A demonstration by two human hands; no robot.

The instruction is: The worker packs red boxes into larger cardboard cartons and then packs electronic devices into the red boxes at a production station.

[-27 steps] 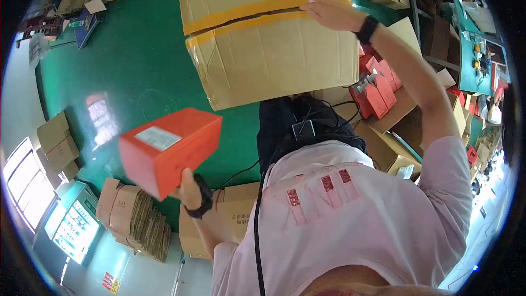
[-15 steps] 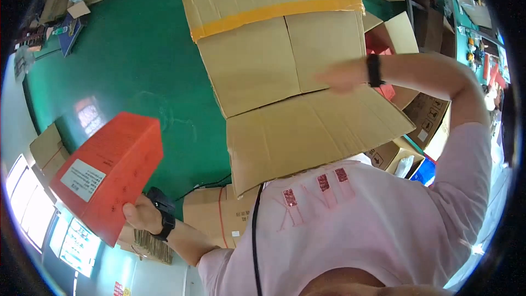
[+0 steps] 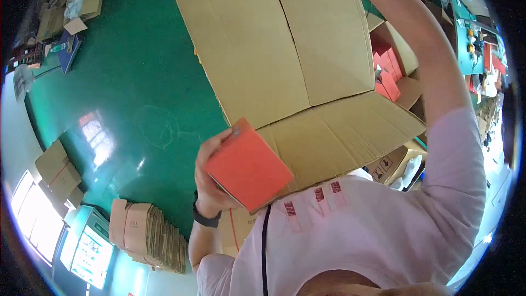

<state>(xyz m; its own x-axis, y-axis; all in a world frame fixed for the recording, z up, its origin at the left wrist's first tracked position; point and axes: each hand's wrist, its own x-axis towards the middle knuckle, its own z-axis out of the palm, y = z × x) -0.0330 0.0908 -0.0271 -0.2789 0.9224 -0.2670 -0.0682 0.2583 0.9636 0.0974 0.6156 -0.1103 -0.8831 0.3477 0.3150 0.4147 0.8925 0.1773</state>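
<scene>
My left hand (image 3: 211,164) grips a red box (image 3: 251,167) from its left side, fingers along its upper edge. The box is tilted, with a plain face showing, and it overlaps the near flap of a large brown cardboard carton (image 3: 241,44) in front of me. Two panels of the carton meet at a dark seam. Its near flap (image 3: 334,137) lies folded out toward my chest. My right forearm stretches over the carton's right side to the far end; the hand itself is cut off by the top edge, with only a dark wristband showing.
Right of the large carton stands an open carton (image 3: 404,49) with several red boxes (image 3: 388,66) inside. A bundle of flattened cardboard (image 3: 148,235) stands at the lower left. Green floor (image 3: 137,71) extends on the left. A cluttered teal shelf (image 3: 466,49) lines the far right.
My left hand has brought the red box rightward to the carton's near flap, turning it. My right hand has moved from the carton's middle to beyond the top edge. The far taped flap has shifted up out of view.
</scene>
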